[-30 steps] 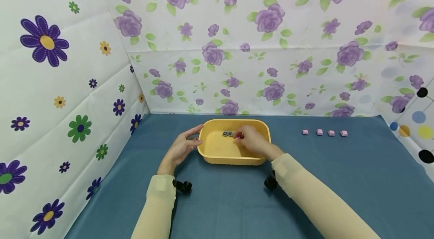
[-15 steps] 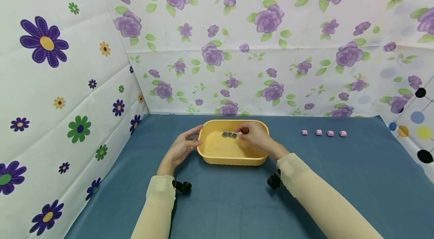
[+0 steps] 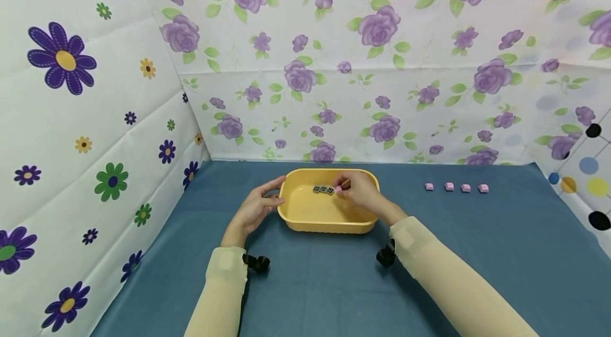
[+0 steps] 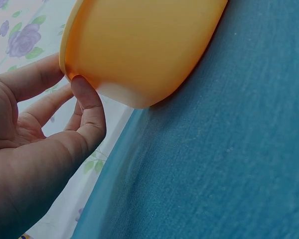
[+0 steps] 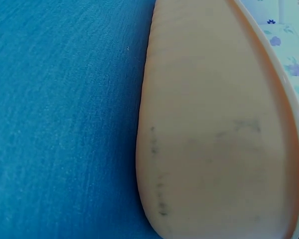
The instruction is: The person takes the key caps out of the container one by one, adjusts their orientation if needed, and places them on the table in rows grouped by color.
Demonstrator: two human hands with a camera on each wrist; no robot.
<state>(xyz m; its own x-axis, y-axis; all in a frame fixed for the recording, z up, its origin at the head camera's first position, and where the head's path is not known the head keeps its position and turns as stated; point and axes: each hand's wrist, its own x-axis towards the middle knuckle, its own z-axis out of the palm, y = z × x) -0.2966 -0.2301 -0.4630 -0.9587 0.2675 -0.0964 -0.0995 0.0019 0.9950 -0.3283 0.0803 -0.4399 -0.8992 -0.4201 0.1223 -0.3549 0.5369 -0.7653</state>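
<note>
My left hand point(image 3: 254, 209) holds the left end of a yellow plastic tub point(image 3: 329, 226), with fingers and thumb at its rim. The left wrist view shows the thumb point(image 4: 87, 92) against the tub's outer wall. Inside the tub lies a short row of small grey square pieces point(image 3: 323, 189) with dark centres. At the right end of that row is a small pink keycap-like block point(image 3: 338, 189), which my right hand point(image 3: 360, 192) pinches in its fingertips. Whether the block is joined to the row is too small to tell. The right wrist view shows only the tub's outer wall.
Several similar pink blocks point(image 3: 449, 187) stand in a spaced row on the blue cloth point(image 3: 305, 284), right of the tub. A flower-printed sheet point(image 3: 296, 114) hangs behind, and another covers the left side.
My right hand has drawn slightly right and up inside the tub, uncovering more of the grey row and the pink block. My left hand and the tub have stayed almost in place.
</note>
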